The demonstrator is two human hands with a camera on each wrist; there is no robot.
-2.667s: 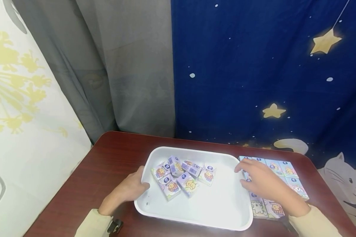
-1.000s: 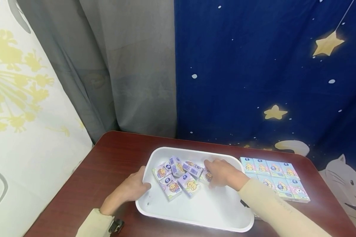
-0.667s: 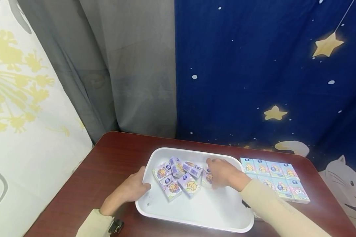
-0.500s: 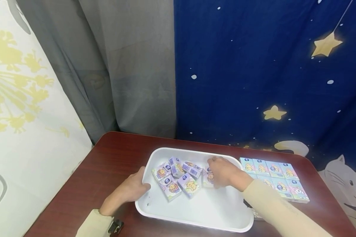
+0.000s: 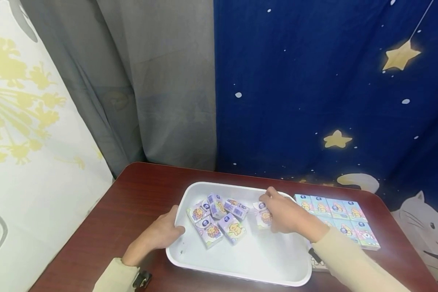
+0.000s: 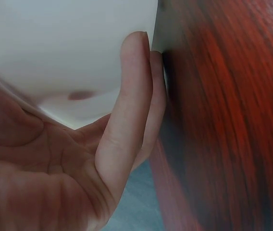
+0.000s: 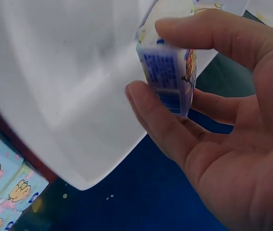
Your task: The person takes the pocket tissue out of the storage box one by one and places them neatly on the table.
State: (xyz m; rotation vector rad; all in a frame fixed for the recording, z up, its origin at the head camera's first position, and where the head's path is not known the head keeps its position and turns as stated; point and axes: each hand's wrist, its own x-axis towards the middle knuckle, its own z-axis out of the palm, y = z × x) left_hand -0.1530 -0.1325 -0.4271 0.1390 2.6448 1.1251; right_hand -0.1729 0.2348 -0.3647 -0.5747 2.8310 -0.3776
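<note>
The person wears long cream sleeves (image 5: 354,259), a black left wrist strap (image 5: 142,279) and a dark right wrist strap (image 5: 314,255).

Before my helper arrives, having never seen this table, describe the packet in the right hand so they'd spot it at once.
On the dark red table, find the white tray. Right of its centre, the right hand pinches a small lilac-and-white packet. Five loose packets lie bunched to its left; this one alone is held.
</note>
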